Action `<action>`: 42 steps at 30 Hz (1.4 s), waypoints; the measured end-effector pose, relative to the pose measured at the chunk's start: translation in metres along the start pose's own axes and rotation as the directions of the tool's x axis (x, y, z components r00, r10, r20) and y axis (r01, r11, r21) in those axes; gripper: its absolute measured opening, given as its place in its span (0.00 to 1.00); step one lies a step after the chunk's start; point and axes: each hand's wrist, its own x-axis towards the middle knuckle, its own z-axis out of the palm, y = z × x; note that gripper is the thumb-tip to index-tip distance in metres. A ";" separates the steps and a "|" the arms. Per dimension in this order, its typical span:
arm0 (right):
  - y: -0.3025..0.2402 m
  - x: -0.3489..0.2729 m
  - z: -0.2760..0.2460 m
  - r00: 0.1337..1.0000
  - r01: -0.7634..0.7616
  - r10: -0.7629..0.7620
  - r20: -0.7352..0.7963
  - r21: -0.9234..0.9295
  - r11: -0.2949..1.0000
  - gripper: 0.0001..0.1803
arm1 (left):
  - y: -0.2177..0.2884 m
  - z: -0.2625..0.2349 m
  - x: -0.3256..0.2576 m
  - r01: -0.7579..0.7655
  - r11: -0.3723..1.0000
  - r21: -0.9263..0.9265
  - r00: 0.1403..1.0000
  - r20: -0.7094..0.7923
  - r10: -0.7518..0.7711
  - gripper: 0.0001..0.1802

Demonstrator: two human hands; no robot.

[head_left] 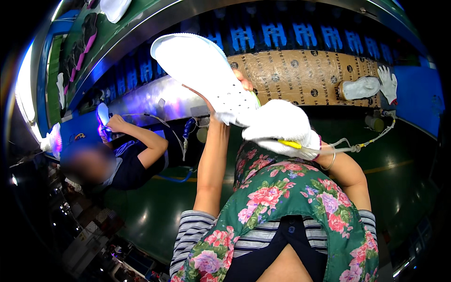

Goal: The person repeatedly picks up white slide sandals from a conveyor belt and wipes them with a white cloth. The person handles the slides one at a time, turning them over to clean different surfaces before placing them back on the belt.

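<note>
I see left hand (221, 101) bare, gripping white shoe sole (202, 70) from beneath, fingers wrapped round its heel end, sole raised and tilted, toe end up-left of grip. Right hand (282, 127) in white glove, clenched round yellow-handled tool (289, 144), touching sole's lower end just right of left grip. Thin hose (361, 146) runs right from tool. Cardboard sheet (305, 75) on conveyor beyond grip, white shoe part (359, 88) and spare glove (388, 83) lying on it. Co-worker's hand (112, 123) well left, apart.

Striped short sleeves, floral green apron, white glove on right hand (282, 127), bracelet
</note>
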 end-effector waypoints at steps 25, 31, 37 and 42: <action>0.000 -0.008 0.001 0.964 -0.232 0.181 0.195 0.285 0.930 0.17 | 0.034 -0.021 0.017 0.294 0.942 0.161 0.948 0.076 -0.308 0.71; 0.004 -0.013 0.012 0.988 -0.011 0.024 0.153 -0.085 0.996 0.22 | 0.038 -0.010 0.019 0.447 0.868 0.215 0.891 -0.195 -0.411 0.64; -0.002 -0.007 0.008 0.972 -0.124 0.082 0.221 0.184 0.975 0.15 | 0.048 -0.010 0.026 0.517 0.418 0.747 0.845 -0.368 -0.388 0.55; 0.012 -0.015 0.020 0.956 0.002 0.036 0.290 -0.129 0.992 0.20 | 0.049 0.003 0.039 0.671 0.115 0.733 0.697 -0.570 -0.435 0.54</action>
